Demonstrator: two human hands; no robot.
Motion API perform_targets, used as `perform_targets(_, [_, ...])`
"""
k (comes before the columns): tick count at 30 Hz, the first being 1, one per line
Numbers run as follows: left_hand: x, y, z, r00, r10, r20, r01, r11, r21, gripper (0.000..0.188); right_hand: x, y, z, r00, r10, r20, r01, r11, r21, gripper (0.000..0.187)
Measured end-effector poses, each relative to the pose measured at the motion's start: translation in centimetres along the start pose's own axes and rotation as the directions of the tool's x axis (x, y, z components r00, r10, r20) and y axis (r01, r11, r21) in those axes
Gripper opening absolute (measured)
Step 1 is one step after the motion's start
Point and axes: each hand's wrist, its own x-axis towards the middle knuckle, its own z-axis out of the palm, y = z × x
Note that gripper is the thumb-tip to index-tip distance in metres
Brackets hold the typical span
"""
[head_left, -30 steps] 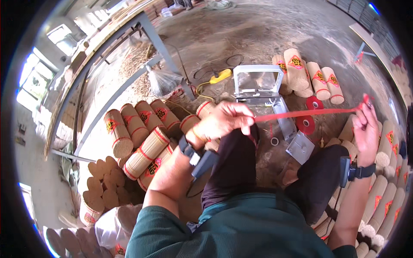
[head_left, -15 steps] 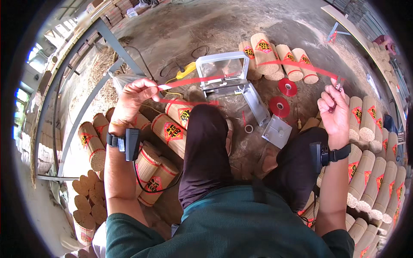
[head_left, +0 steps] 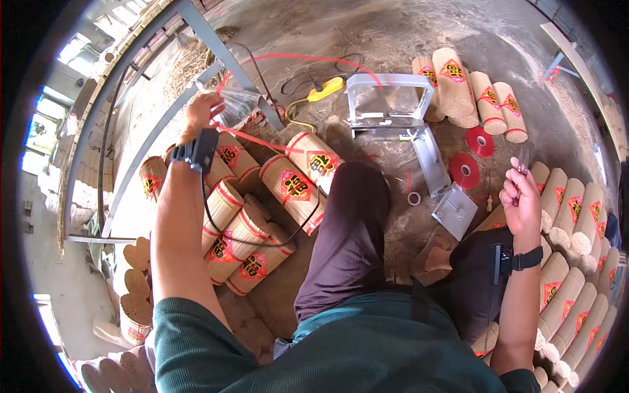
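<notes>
My left hand (head_left: 204, 112) reaches out to the far left beside the grey metal frame, closed on a red ribbon (head_left: 298, 57). One length of the ribbon arcs loosely through the air toward the grey stand (head_left: 393, 80); another runs down toward a bundle of thin sticks (head_left: 319, 160) with a red band and a red diamond label. At the right, my right hand (head_left: 522, 196) is closed around small scissors (head_left: 523, 156), their metal blades pointing away from me. It is apart from the ribbon. More labelled stick bundles (head_left: 239, 241) lie below my left forearm.
Two red ribbon rolls (head_left: 465, 169) and a white tape ring (head_left: 413, 198) lie on the floor beyond my knees. A yellow power strip (head_left: 325, 89) trails cables. Stacked bundles (head_left: 576, 213) line the right side. A grey metal frame (head_left: 209, 46) stands at the left.
The ribbon stretched between my hands has come away from the right hand and now curves loosely. My left hand has moved outward to the left; my right hand has drawn nearer. The view has shifted.
</notes>
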Motion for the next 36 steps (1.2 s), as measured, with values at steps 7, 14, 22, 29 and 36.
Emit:
perform_targets(7, [7.4,-1.7,-3.6,0.883,0.218,-0.415,-0.052,0.925,0.376,0.017,3.7,4.3,-1.2,0.978,0.167,-0.125,-0.171,0.985,-0.024,0.025])
perform_targets(14, [6.7,-5.4,-1.5,0.895,0.428,-0.121,-0.001,0.275,0.961,0.010,6.1,7.7,-0.6,0.928,0.302,-0.217,-0.341,0.924,-0.173,0.025])
perform_targets(22, [8.7,-14.2,0.5,0.975,0.151,-0.165,0.133,0.198,0.971,0.019,7.7,10.8,-3.2,0.884,0.389,-0.261,-0.457,0.839,-0.297,0.024])
perform_targets(29, [10.7,-15.4,-8.0,0.999,-0.015,-0.051,0.051,0.541,0.839,0.072,8.2,15.4,-1.8,0.861,0.505,-0.054,-0.422,0.652,-0.630,0.029])
perform_targets(36, [4.6,8.1,22.4,0.817,-0.004,0.577,0.329,0.824,-0.461,0.055,5.3,26.1,-8.5,0.844,0.514,-0.152,-0.311,0.240,-0.919,0.025])
